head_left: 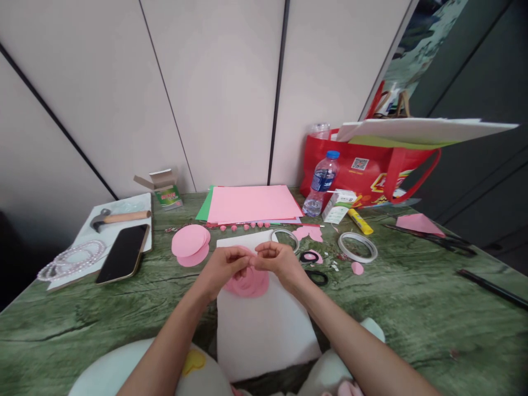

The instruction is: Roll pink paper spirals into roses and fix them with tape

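My left hand [231,267] and my right hand [280,261] meet at their fingertips, both closed in a pinch. Whatever is between the fingers is too small to make out. Just beneath them lies a round, ringed pink piece [249,287], perhaps paper, partly covered by the hands. It rests on a white board [264,335] that reaches to the near table edge. To the right of my right hand are black-handled scissors [315,276], their blades hidden. Left of my left hand sits a stack of pink paper circles [190,245].
Pink paper sheets [256,203] lie at the back, with small pink balls in front. Tape rolls [358,247], a glue stick [360,221], a water bottle [320,184] and a red bag [350,165] stand right. A phone [124,254], hammer [119,218] and bead strings [72,259] lie left.
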The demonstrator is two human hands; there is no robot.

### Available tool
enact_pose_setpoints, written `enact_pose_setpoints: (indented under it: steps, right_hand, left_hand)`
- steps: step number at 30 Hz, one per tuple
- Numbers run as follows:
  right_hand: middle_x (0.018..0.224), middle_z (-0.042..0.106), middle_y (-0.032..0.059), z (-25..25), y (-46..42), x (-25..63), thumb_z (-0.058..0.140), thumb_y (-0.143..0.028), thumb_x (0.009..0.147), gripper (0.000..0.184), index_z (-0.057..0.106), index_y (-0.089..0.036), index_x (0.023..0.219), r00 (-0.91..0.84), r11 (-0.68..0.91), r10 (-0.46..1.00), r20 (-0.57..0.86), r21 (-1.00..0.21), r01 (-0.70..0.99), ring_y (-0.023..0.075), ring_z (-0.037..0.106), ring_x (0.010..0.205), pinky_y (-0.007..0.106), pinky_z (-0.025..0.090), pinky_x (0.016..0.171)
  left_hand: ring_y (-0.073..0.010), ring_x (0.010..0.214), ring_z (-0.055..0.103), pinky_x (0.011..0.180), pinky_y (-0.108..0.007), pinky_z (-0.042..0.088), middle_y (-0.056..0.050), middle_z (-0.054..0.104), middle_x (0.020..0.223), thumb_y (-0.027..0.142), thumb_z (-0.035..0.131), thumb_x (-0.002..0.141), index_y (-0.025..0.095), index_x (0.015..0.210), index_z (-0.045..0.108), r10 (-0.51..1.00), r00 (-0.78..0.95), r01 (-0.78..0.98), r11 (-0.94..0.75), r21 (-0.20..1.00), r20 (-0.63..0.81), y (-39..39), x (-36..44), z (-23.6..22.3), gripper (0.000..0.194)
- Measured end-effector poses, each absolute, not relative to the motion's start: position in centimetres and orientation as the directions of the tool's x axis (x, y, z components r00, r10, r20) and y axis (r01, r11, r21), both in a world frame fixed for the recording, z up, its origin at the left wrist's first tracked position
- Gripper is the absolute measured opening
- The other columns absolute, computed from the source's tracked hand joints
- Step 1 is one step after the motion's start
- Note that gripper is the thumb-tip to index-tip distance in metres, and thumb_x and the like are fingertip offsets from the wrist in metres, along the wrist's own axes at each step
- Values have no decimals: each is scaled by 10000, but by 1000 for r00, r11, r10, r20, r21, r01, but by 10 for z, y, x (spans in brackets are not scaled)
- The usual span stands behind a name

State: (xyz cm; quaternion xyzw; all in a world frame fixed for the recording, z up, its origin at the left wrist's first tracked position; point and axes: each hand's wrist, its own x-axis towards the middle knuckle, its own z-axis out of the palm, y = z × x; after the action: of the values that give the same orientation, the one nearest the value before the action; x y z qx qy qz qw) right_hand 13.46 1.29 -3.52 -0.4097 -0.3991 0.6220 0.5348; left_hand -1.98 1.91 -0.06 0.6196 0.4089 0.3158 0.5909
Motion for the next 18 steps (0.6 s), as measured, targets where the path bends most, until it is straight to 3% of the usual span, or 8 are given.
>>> enact_pose_setpoints:
  steps: [10,18]
  right_hand:
    - [520,554,-57,-36,14,137,803,-309,377,415,565,-140,673,-122,-207,977,-176,-925,-319,73,528,470,242,480,521]
    - [489,555,-59,-33,14,138,807,-298,377,390,546,-147,625,-154,-248,966,-207,-910,-331,76,541,467,227,459,526]
  left_hand:
    - [-80,491,420,468,-203,333,6,514,531,331,580,707,111,743,651,871,487,147,-1,989,-71,19,-19,1,234]
    - [-83,509,424,486,-204,332,-3,514,550,261,564,719,105,757,656,861,502,156,-1,988,-78,17,-21,2,185]
